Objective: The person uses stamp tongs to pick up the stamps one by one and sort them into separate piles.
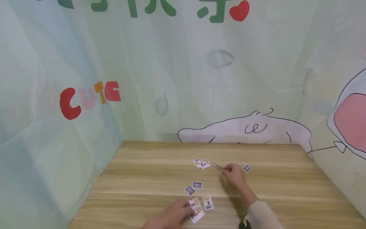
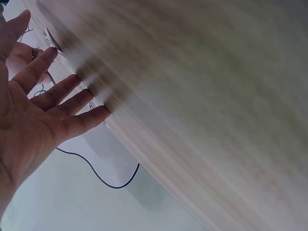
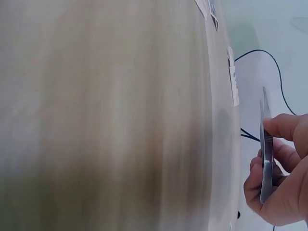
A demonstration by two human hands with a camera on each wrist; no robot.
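My right hand [image 1: 236, 176] grips metal tweezers [image 3: 267, 168] between thumb and fingers. In the head view their tips point left, right at the edge of a small overlapping cluster of printed paper pieces [image 1: 204, 165]. The tweezers' two arms stand slightly apart in the right wrist view, with nothing between the tips. My left hand [image 1: 171, 213] rests near the front of the table, its fingers spread and fairly straight in the left wrist view. In the head view its fingertips overlap two printed pieces [image 1: 197, 215], partly hiding them.
Another printed piece [image 1: 208, 203] lies right of the left hand. Two small purple picture pieces [image 1: 197, 185] sit further back, and a single one [image 1: 247, 168] lies right of the right hand. A patterned curtain [image 1: 183, 79] hangs behind the wooden table [image 1: 143, 178].
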